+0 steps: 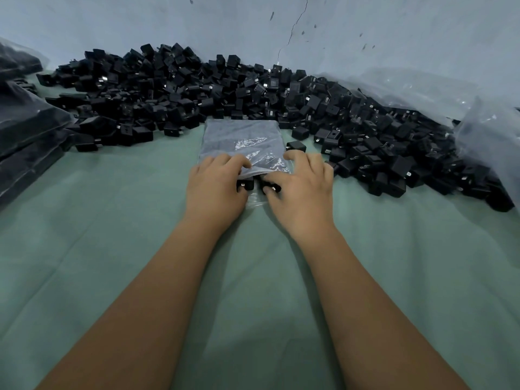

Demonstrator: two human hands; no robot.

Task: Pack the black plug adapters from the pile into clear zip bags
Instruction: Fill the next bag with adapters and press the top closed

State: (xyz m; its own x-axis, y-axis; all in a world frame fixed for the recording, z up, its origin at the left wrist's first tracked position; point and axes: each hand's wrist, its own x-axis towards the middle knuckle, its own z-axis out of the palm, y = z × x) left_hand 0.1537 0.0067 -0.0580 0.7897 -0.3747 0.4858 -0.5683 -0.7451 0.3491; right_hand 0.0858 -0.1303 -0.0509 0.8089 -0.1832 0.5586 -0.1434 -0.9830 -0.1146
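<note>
A stack of clear zip bags (242, 139) lies flat on the green cloth in front of a long pile of black plug adapters (225, 88). My left hand (215, 190) grips the near edge of the top bag with curled fingers and holds one black adapter (245, 184) at the bag's mouth. My right hand (302, 190) pinches a second black adapter (271, 188) beside it, thumb on the bag's edge. A single loose adapter (296, 146) sits just right of the bags.
Filled clear bags of adapters (25, 128) are stacked at the left edge. A large crumpled clear plastic sheet (478, 116) lies over the pile's right end. A pale wall (281, 23) stands behind the pile. Green cloth (112, 220) covers the table.
</note>
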